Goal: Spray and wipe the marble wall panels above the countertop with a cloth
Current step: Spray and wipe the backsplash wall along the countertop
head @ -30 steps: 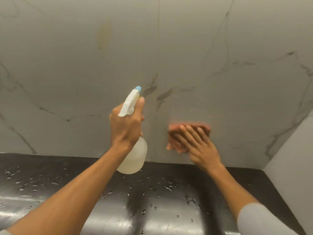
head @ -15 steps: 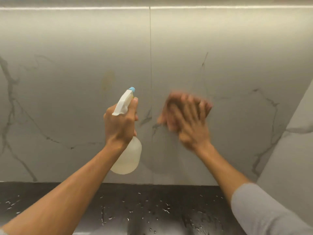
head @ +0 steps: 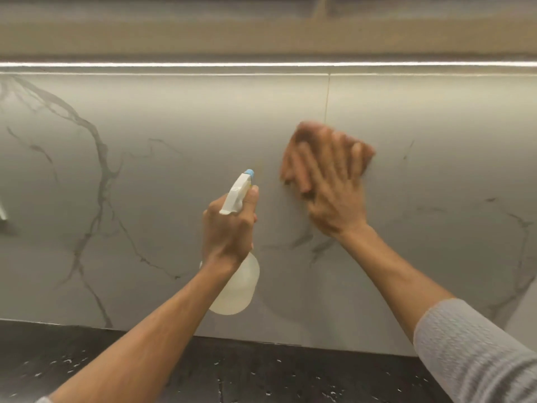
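While a person's right hand (head: 334,199) presses a crumpled orange-brown cloth (head: 300,133) against grey-white, dark-veined marble wall panels (head: 145,199), palm flat and fingers straight and spread, the left hand (head: 229,228) is curled round the neck of a translucent white plastic spray bottle (head: 235,286). One fingertip lies alongside the bottle's white trigger head, whose blue nozzle tip points up toward the wall.

The cloth lies in the upper half of the wall, across the thin vertical seam (head: 327,94) where two panels meet (both cloth and right hand are smeared by motion blur, so the cloth's folds cannot be made out). The bottle hangs in front of the left-hand panel, just below and to the left of the cloth, its rounded base a little above the back edge of the glossy black worktop (head: 261,373).

Water droplets (head: 279,361) speckle that worktop along its back edge. A narrow bright light strip (head: 261,64) runs the length of the panels' top edge. A grey ribbed sleeve (head: 470,353) covers the right forearm at the lower right corner.
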